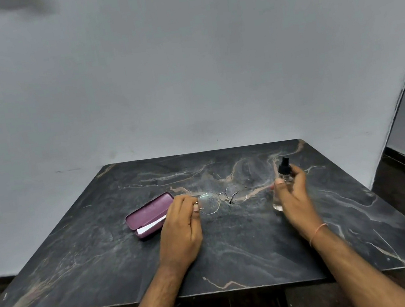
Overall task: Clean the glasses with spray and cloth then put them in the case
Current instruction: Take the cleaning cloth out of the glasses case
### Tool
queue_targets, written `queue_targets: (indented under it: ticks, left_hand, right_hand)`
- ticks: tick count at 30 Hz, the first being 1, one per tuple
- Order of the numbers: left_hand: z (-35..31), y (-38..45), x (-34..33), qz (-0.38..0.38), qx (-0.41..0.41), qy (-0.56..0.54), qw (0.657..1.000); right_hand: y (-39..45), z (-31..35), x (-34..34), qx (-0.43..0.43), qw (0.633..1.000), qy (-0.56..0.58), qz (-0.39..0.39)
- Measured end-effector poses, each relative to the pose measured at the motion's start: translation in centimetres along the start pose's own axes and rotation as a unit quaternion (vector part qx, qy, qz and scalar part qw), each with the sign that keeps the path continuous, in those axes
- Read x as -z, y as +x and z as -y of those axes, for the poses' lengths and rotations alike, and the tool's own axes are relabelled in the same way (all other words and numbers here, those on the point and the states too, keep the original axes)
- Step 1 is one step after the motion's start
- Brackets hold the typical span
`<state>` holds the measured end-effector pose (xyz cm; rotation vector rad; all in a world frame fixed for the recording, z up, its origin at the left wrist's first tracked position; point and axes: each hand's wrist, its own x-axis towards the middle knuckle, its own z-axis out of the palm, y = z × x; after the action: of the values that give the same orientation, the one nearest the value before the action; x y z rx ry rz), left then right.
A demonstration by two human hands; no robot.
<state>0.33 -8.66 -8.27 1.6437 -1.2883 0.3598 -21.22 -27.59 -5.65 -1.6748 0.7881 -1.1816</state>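
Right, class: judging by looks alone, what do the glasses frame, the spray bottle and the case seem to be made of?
Glasses: thin wire frame, probably metal, with clear lenses, the left one speckled with droplets.
Spray bottle: see-through body, clear plastic or glass, I cannot tell which; black nozzle, likely plastic.
Case: rigid mauve shell with a smooth matte finish, perhaps metal or hard plastic.

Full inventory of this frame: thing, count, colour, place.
glasses: 1, thin metal frame, clear lenses, mid-table, held at one end
spray bottle: 1, clear with black nozzle, right of glasses, held upright
case: 1, mauve, open, left of glasses
cloth: 1, white, inside case
table: 1, dark marbled
wall: 1, grey, behind table
left hand: 1, grips glasses
right hand: 1, grips spray bottle
wristband: 1, orange, right wrist
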Motion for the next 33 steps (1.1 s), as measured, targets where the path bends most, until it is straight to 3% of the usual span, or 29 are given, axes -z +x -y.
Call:
queue_targets:
  ticks: [4,13,16,19,21,24,33]
  left_hand:
    - [0.1,0.0,-0.1,0.000,-0.002,-0.001,1.000]
    - [0.2,0.1,-0.2,0.005,-0.011,0.004,1.000]
    - [0.2,0.0,0.0,0.006,-0.011,0.005,1.000]
    - [0.0,0.0,0.0,0.006,-0.010,0.001,1.000]
    - [-0.1,0.0,0.0,0.009,-0.013,0.003,1.000]
    - [0.0,-0.1,0.0,0.015,-0.019,0.003,1.000]
    - [-0.4,-0.3,0.0,0.042,-0.037,0.011,0.998]
  right_hand:
    - [1.4,-2.6,0.5,0.028,0.996,-0.082,0.031]
    - [1.0,-2.8,0.3,0.014,0.996,-0.077,0.039]
    - [-0.4,-2.2,0.6,0.048,0.986,-0.157,-0.033]
    - [-2.1,-1.2,0.1,0.181,0.950,-0.218,-0.134]
    - [-3.1,-0.9,-0.6,0.208,0.956,-0.198,-0.065]
    - [-4.0,-0.5,-1.6,0.147,0.974,-0.158,0.073]
    - [-3.7,-0.6,-1.8,0.071,0.983,-0.077,0.152]
